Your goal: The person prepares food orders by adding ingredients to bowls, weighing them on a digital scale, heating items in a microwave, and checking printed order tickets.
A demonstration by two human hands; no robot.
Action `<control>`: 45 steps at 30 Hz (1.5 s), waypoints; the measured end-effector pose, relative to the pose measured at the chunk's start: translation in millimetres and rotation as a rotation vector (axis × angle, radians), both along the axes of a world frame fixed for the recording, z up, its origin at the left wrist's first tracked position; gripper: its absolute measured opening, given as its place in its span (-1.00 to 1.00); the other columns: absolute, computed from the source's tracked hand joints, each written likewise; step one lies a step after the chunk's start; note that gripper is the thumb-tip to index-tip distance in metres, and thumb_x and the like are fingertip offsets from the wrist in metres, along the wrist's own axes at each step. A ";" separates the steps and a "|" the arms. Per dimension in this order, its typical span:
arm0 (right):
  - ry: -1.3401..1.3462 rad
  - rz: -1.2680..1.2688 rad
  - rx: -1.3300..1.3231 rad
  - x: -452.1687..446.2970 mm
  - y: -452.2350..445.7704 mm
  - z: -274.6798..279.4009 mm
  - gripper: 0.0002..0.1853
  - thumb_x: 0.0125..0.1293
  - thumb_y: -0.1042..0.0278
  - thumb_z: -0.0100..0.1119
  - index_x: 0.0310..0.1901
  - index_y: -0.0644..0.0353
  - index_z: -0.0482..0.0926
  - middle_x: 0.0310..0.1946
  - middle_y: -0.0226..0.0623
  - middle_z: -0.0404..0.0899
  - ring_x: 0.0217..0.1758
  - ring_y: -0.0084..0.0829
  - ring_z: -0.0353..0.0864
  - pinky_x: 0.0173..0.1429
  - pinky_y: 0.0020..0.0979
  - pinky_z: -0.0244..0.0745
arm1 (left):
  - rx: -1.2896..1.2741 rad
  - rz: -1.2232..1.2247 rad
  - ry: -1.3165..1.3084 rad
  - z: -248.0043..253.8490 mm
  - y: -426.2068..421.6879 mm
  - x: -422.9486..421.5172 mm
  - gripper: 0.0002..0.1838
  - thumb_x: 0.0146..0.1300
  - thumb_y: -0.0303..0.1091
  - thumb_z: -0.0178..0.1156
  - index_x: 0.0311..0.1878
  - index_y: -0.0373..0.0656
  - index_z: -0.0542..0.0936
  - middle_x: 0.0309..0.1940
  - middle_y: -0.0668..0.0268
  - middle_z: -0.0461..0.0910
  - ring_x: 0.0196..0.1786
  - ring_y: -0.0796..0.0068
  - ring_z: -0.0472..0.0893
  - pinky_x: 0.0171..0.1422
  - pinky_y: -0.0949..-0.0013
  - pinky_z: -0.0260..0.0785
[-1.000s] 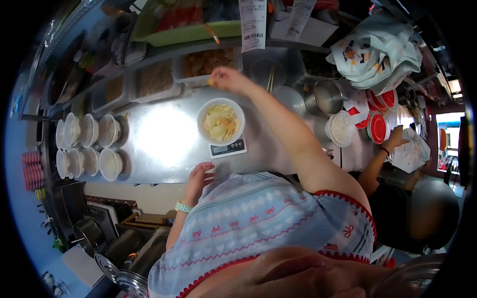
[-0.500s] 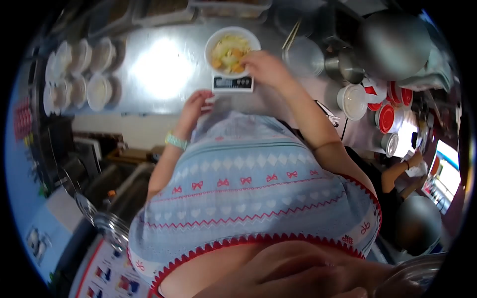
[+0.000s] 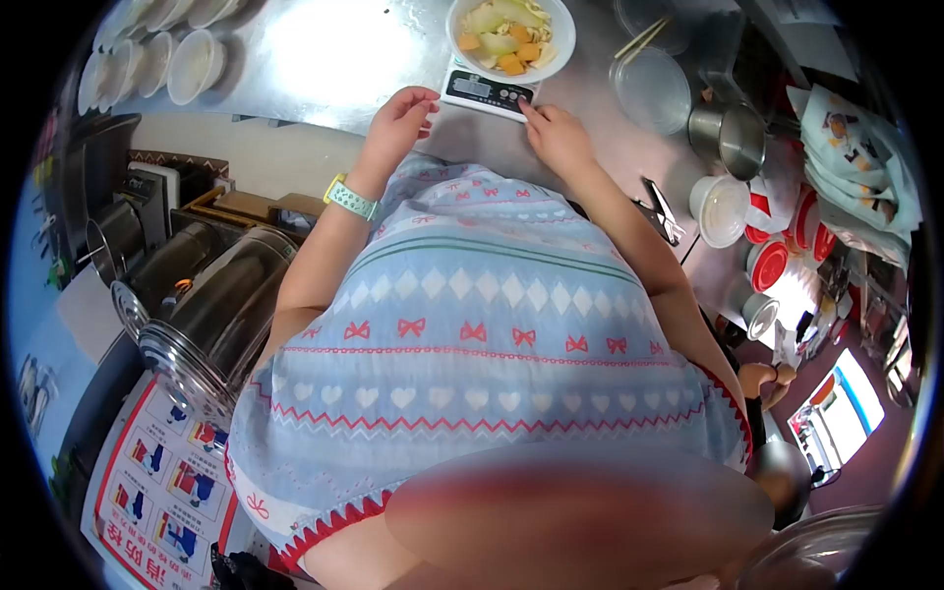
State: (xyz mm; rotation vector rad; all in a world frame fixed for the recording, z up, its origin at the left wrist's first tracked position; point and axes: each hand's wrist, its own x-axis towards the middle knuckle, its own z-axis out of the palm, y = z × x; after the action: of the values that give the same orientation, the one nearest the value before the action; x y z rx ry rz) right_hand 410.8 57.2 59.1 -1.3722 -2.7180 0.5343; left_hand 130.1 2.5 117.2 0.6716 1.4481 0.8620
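Observation:
A white bowl (image 3: 562,44) of pale sliced vegetables and orange chunks (image 3: 512,64) rests on a small white kitchen scale (image 3: 490,93). My right hand (image 3: 559,136) is at the scale's right front corner, a finger touching it by the buttons, with nothing held. On the other side, my left hand (image 3: 404,121) hovers near the counter's front edge, left of the scale, its fingers loosely curled and apart, empty. A watch with a pale green band (image 3: 351,200) is on my left wrist.
Several white bowls (image 3: 197,67) stand at the counter's left. To the right are a clear round lid (image 3: 650,90) with chopsticks (image 3: 642,39), a metal pot (image 3: 727,138), a white tub (image 3: 720,210) and red lids (image 3: 767,265). A co-worker's hand (image 3: 765,382) shows at lower right.
My right hand has gone from over the food containers to the bowl, then down to the scale. More orange chunks lie in the bowl. The view has tilted down.

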 end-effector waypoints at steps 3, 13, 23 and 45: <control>-0.061 -0.049 0.000 -6.5 -3.9 2.3 -0.59 0.30 0.21 0.06 0.19 -0.17 0.51 -0.20 -0.37 0.56 -0.08 -0.28 0.57 0.01 -0.19 0.47 | -0.074 0.007 0.025 2.8 -6.9 -26.5 -0.78 0.42 -0.33 -0.01 0.02 -0.06 0.57 -0.19 0.44 0.57 -0.26 0.66 0.47 -0.11 0.50 0.43; -0.166 -0.438 -0.225 -46.2 -19.6 40.0 -0.55 0.33 0.18 0.03 0.27 -0.16 0.43 -0.10 -0.25 0.61 -0.09 -0.17 0.59 -0.01 -0.17 0.49 | -0.036 -0.208 0.075 22.2 28.4 -192.4 -0.79 0.42 -0.34 -0.03 -0.02 -0.07 0.58 -0.25 0.48 0.55 -0.29 0.70 0.44 -0.18 0.55 0.38; 0.261 -0.116 -0.847 -308.8 44.5 180.2 -0.72 0.37 0.38 0.05 0.08 0.14 0.56 -0.11 -0.34 0.60 0.01 -0.49 0.51 0.15 -0.41 0.42 | 0.010 -0.498 0.036 38.7 44.6 -414.4 -0.77 0.38 -0.32 0.00 0.02 -0.04 0.57 -0.35 0.50 0.55 -0.33 0.71 0.47 -0.27 0.57 0.35; -0.467 -0.036 -0.094 -610.2 436.0 384.4 -0.19 0.15 -0.15 0.21 0.44 -0.24 0.18 0.39 -0.08 0.24 0.35 -0.06 0.34 0.36 -0.20 0.28 | 0.048 -0.093 -0.236 60.4 58.9 -443.7 -0.80 0.43 -0.32 0.01 0.02 -0.06 0.55 -0.28 0.50 0.54 -0.34 0.72 0.45 -0.27 0.61 0.38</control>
State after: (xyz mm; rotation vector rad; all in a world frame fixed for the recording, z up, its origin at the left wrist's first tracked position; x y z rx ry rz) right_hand -199.4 493.2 443.5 -1.7606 -3.0439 0.3810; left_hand -313.5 61.4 177.6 0.6450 1.1800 0.8747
